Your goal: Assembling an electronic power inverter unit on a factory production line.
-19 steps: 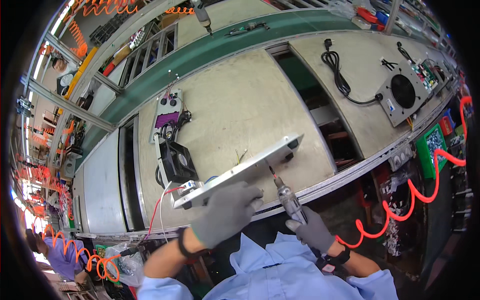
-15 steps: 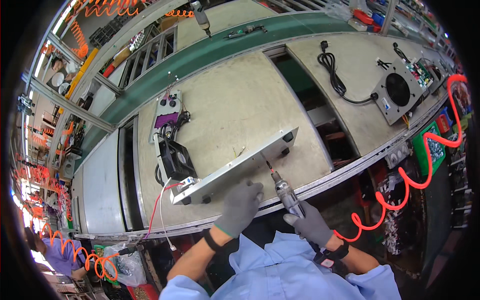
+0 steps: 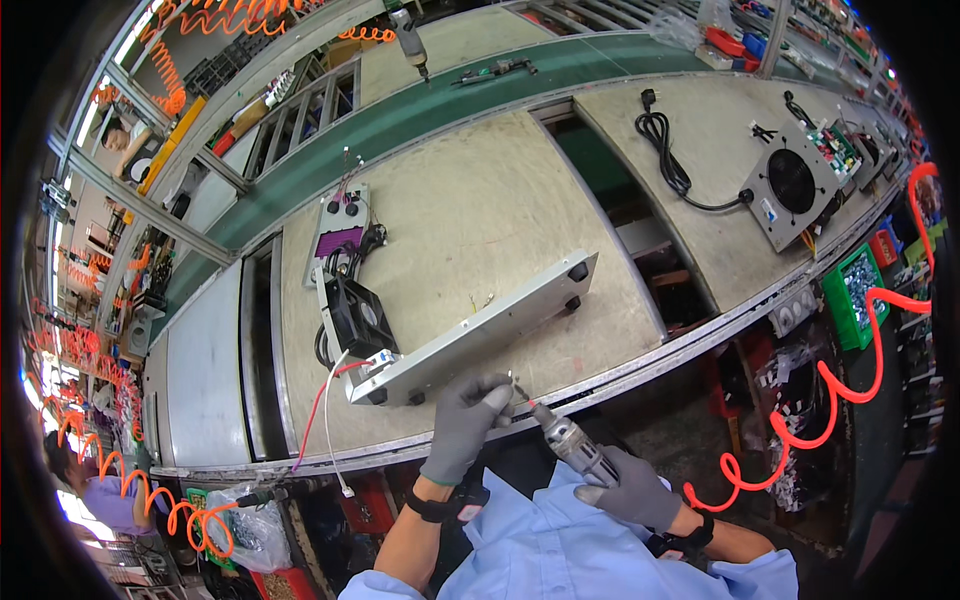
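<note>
My right hand [image 3: 638,490] wraps round the body of a power screwdriver [image 3: 570,442], its bit pointing up and left, clear of the metal panel. Close to the bit's tip, my left hand [image 3: 468,425] has thumb and fingers pinched together. A tiny light piece shows at those fingertips, too small to name. Beyond both hands a grey metal panel [image 3: 490,328] stands on edge on the workbench, with black feet on the side facing me. Joined at its left end is a black fan [image 3: 358,315], with a red and a white wire hanging over the bench edge.
Behind the fan lies a unit with a purple part [image 3: 338,242]. To the right, a grey fan housing [image 3: 795,185] has a coiled black power cord [image 3: 662,150]. A red coiled hose [image 3: 850,400] hangs beside a green screw bin [image 3: 858,290]. Another screwdriver [image 3: 410,45] hangs above the green belt.
The screwdriver has drawn back from the panel toward me, its bit now turned left. My left hand has turned upward, bringing its pinched fingers to the bit's tip.
</note>
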Action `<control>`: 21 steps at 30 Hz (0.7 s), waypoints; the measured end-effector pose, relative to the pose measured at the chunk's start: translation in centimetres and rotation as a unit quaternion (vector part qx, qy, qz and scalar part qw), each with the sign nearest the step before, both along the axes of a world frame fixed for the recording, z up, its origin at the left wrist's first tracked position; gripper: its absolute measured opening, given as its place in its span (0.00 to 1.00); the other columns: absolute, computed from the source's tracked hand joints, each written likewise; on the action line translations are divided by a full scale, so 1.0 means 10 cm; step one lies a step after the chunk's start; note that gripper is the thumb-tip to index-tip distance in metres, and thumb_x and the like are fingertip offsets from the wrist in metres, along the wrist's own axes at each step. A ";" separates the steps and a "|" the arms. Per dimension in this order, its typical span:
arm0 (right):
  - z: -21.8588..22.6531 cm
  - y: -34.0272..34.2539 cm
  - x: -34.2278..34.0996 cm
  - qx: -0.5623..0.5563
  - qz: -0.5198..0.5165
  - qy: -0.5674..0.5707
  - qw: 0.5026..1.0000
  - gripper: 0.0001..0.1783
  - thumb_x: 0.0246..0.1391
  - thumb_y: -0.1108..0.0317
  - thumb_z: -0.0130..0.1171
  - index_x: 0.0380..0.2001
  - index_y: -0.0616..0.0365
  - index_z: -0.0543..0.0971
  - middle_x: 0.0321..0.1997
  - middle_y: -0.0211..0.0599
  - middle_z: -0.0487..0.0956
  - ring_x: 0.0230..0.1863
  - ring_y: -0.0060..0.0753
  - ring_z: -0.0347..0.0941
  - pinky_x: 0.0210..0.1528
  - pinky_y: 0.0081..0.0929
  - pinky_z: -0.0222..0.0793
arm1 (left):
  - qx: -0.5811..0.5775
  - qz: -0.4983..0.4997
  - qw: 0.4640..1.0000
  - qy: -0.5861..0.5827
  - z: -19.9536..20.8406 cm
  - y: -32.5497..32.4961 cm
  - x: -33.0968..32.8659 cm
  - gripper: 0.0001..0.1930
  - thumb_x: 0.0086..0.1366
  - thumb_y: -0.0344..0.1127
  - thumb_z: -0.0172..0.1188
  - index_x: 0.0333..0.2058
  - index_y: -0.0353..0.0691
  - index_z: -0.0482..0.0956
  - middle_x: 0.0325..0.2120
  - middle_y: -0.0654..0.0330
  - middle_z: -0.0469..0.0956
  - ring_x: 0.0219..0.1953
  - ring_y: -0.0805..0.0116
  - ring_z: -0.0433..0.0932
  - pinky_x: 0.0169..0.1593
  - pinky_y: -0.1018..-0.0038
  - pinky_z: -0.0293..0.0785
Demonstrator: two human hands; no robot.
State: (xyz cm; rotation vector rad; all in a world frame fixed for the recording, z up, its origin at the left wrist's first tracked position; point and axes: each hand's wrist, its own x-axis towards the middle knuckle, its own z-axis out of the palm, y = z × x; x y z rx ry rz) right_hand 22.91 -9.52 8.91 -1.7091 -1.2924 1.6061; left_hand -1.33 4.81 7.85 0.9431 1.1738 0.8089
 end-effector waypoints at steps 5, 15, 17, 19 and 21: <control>0.00 -0.03 -0.06 0.013 0.034 0.028 0.999 0.34 0.51 0.50 0.75 0.54 0.61 0.78 0.39 0.41 0.82 0.39 0.33 0.78 0.45 0.35 0.75 | -0.078 0.013 0.997 -0.012 -0.09 -0.12 -0.15 0.11 0.72 0.37 0.65 0.42 0.33 0.83 0.29 0.59 0.83 0.25 0.77 0.79 0.31 0.81 0.78; 0.01 0.01 0.05 -0.229 0.063 0.121 0.964 0.36 0.52 0.50 0.75 0.57 0.62 0.77 0.43 0.43 0.83 0.43 0.34 0.80 0.49 0.35 0.76 | -0.097 -0.084 0.991 -0.048 -0.22 -0.11 -0.45 0.15 0.73 0.39 0.63 0.46 0.30 0.83 0.31 0.59 0.85 0.29 0.76 0.81 0.34 0.80 0.78; -0.02 -0.02 0.00 -0.071 0.080 0.061 0.992 0.37 0.52 0.50 0.75 0.58 0.61 0.76 0.41 0.41 0.83 0.39 0.31 0.79 0.45 0.32 0.77 | -0.084 -0.086 0.993 -0.018 -0.24 -0.13 -0.43 0.16 0.73 0.39 0.63 0.47 0.29 0.83 0.32 0.59 0.85 0.29 0.76 0.81 0.34 0.80 0.78; -0.05 -0.02 -0.03 0.036 0.088 0.029 0.995 0.37 0.53 0.49 0.75 0.58 0.60 0.76 0.39 0.37 0.81 0.35 0.27 0.78 0.39 0.29 0.76 | -0.083 -0.078 0.993 -0.031 -0.27 -0.15 -0.40 0.16 0.73 0.38 0.63 0.48 0.29 0.83 0.32 0.59 0.84 0.29 0.77 0.80 0.34 0.80 0.78; -0.06 0.00 -0.02 0.058 0.101 0.011 0.993 0.36 0.53 0.49 0.75 0.58 0.60 0.76 0.36 0.33 0.79 0.29 0.22 0.76 0.32 0.25 0.75 | -0.086 -0.075 0.992 -0.053 -0.29 -0.15 -0.38 0.16 0.73 0.38 0.63 0.48 0.29 0.83 0.31 0.60 0.84 0.29 0.77 0.80 0.34 0.80 0.78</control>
